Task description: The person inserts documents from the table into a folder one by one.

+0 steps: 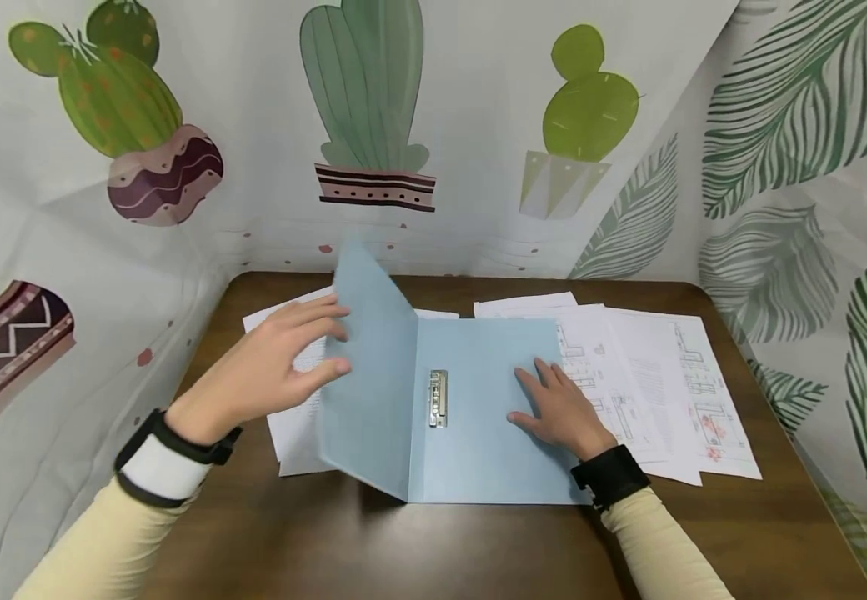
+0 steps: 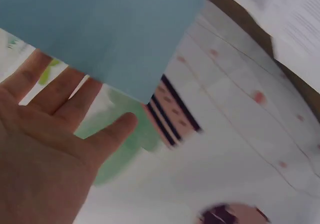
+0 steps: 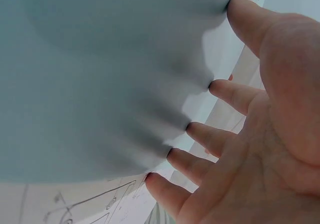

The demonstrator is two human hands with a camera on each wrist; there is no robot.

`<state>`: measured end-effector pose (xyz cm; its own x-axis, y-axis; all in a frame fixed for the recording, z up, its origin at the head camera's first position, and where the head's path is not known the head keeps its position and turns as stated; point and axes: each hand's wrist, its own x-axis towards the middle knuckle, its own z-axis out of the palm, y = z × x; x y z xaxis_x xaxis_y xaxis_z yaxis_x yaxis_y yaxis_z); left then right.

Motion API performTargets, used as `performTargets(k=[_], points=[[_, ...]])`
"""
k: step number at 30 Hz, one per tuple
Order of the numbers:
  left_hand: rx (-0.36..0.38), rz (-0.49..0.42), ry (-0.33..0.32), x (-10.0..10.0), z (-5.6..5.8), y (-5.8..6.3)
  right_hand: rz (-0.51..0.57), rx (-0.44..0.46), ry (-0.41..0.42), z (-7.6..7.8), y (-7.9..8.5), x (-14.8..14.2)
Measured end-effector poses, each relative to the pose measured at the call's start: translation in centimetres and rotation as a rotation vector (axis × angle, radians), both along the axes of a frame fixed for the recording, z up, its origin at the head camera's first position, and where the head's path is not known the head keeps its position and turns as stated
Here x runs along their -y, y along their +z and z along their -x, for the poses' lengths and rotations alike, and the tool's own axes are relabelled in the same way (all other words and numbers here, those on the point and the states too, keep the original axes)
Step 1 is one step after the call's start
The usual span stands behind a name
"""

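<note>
A light blue folder (image 1: 486, 467) lies spread on the table, its left cover (image 1: 373, 392) standing up at a slant. A metal clip (image 1: 438, 398) is fixed inside near the spine. My left hand (image 1: 276, 362) is at the outer edge of that raised cover, thumb apart from the fingers. In the left wrist view the cover's edge overlaps the fingertips of this left hand (image 2: 55, 119), and the thumb is beside its corner. My right hand (image 1: 561, 408) rests on the folder's right side with spread fingers; its fingertips (image 3: 197, 126) touch the blue surface in the right wrist view.
Printed sheets with line drawings (image 1: 666, 383) lie right of the folder, partly under it, some with red marks. More papers (image 1: 298, 433) lie to the left behind the raised cover. The brown table (image 1: 291, 533) meets a cactus-and-leaf patterned cloth (image 1: 478, 233) at the back.
</note>
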<state>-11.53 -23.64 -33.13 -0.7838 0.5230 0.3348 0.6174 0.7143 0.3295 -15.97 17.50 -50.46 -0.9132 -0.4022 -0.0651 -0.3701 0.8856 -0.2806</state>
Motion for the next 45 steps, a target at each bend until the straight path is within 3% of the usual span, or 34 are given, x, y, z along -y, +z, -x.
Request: performTargets(k=[5,9,14,18,24,30,38,45], points=[[0.124,0.09,0.13,3.5,-1.3,-1.9,0.023,0.005,0.004,-0.5,-0.4,-0.1],[0.232,0.195,0.2,5.2,-1.5,-4.2,0.023,-0.007,0.003,-0.7,-0.4,-0.1],[0.342,0.267,0.252,5.8,-1.4,-7.2,0.006,0.01,-0.003,-0.8,-0.6,0.1],[0.401,0.284,0.253,5.3,-1.1,-9.2,-0.011,0.008,-0.01,-0.8,-0.7,0.2],[0.459,0.286,0.204,3.4,-0.3,-12.0,-0.02,-0.005,-0.001,-0.8,-0.2,0.2],[0.503,0.253,0.21,-0.9,0.9,-14.3,-0.016,-0.008,-0.006,-0.6,-0.2,-0.1],[0.493,0.213,0.198,-6.2,2.2,-15.9,-0.008,-0.016,-0.01,-0.3,-0.5,-0.3],[0.467,0.196,0.21,-8.3,2.1,-17.0,-0.013,-0.038,-0.006,-0.3,-0.3,-0.4]])
